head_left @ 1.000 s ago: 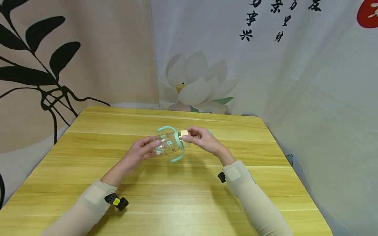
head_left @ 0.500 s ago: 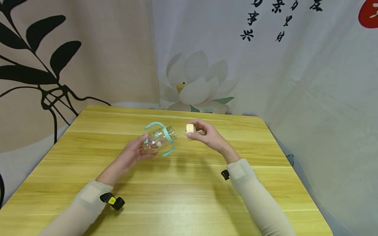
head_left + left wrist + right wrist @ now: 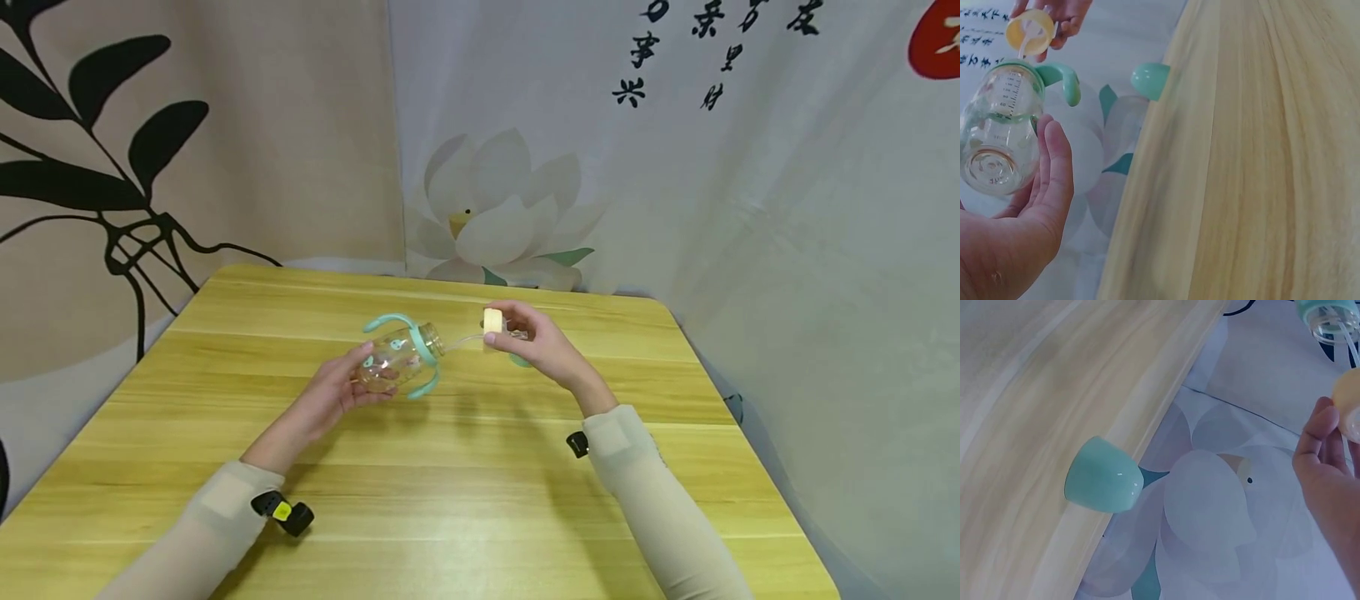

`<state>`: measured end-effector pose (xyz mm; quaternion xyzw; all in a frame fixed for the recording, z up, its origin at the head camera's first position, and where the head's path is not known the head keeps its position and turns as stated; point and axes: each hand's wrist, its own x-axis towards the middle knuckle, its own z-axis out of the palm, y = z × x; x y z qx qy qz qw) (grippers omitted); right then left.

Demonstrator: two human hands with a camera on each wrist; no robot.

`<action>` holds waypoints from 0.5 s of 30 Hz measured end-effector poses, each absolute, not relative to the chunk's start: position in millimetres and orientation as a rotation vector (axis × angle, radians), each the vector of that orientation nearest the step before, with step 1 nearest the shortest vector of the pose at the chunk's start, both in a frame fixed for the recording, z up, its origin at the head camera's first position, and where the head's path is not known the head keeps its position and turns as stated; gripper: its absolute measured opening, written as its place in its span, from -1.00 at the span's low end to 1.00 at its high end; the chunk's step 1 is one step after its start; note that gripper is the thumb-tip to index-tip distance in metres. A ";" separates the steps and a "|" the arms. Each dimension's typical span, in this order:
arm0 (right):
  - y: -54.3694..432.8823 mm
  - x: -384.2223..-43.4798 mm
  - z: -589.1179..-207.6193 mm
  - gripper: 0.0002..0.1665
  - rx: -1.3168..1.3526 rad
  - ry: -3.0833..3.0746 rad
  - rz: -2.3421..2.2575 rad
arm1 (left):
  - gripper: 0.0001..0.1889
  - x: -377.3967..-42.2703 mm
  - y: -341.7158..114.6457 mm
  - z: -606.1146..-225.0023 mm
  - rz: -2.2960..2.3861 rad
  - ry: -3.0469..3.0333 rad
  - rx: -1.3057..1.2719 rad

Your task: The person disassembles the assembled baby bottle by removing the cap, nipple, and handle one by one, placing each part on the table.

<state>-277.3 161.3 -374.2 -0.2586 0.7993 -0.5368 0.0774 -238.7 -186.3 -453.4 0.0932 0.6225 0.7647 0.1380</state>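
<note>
My left hand [image 3: 330,396] grips a clear baby bottle [image 3: 386,362] by its base end, fingers and thumb around the body. The bottle is tilted on its side above the table, its open neck toward the right, with a mint-green two-handled ring [image 3: 423,346] around it. With thumb and fingers my right hand [image 3: 551,350] pinches the pale yellow lid [image 3: 492,322], apart from the neck. A thin straw [image 3: 465,340] spans the gap between lid and bottle. In the left wrist view the lid's open underside [image 3: 1027,32] faces the bottle.
A mint-green dome cap [image 3: 1104,476] stands on the wooden table [image 3: 450,517] near its far edge, mostly behind the right hand in the head view. Beyond the table hangs a white cloth [image 3: 750,183] with a lotus print and black writing.
The lid has come off the neck, exposing the straw. My right hand has moved right and slightly up with it, while my left hand has shifted left with the bottle.
</note>
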 end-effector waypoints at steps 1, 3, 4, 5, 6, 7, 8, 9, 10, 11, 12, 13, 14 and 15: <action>162.3 -277.3 -373.6 -0.41 -0.774 2.396 -1.609 | -0.36 -238.9 -186.4 -453.8 2.210 1.802 0.266; 164.0 -277.4 -372.5 -0.41 -0.772 2.386 -1.612 | -0.39 -239.4 -186.4 -454.8 2.210 1.802 0.254; 164.9 -277.2 -371.7 -0.40 -0.763 2.387 -1.606 | -0.39 -239.8 -186.7 -455.7 2.210 1.802 0.250; 165.7 -276.8 -370.7 -0.39 -0.757 2.388 -1.603 | -0.40 -240.0 -186.8 -456.3 2.211 1.800 0.248; 166.5 -276.4 -369.6 -0.39 -0.748 2.391 -1.600 | -0.40 -240.2 -186.9 -456.8 2.212 1.799 0.248; 167.2 -276.1 -368.5 -0.38 -0.741 2.389 -1.602 | -0.40 -240.4 -187.1 -457.4 2.212 1.799 0.250; 167.9 -275.8 -367.4 -0.37 -0.736 2.392 -1.601 | -0.40 -240.7 -187.7 -457.9 2.213 1.798 0.250; 168.7 -276.0 -366.7 -0.36 -0.735 2.395 -1.603 | -0.40 -240.7 -187.8 -458.3 2.218 1.795 0.246; 169.5 -276.1 -365.8 -0.36 -0.734 2.399 -1.608 | -0.40 -240.9 -188.4 -458.9 2.217 1.795 0.249; 170.4 -276.0 -364.8 -0.35 -0.732 2.402 -1.617 | -0.40 -241.0 -188.8 -459.4 2.220 1.793 0.249; 171.4 -276.5 -364.1 -0.34 -0.735 2.408 -1.625 | -0.40 -241.1 -189.3 -459.8 2.220 1.792 0.250; 172.5 -276.9 -363.3 -0.34 -0.733 2.413 -1.636 | -0.40 -241.2 -190.0 -460.3 2.222 1.792 0.250; 173.9 -277.3 -362.7 -0.34 -0.732 2.424 -1.644 | -0.41 -241.3 -190.3 -460.7 2.225 1.789 0.247; 175.3 -277.7 -362.0 -0.34 -0.733 2.433 -1.654 | -0.41 -241.4 -190.5 -461.0 2.230 1.784 0.242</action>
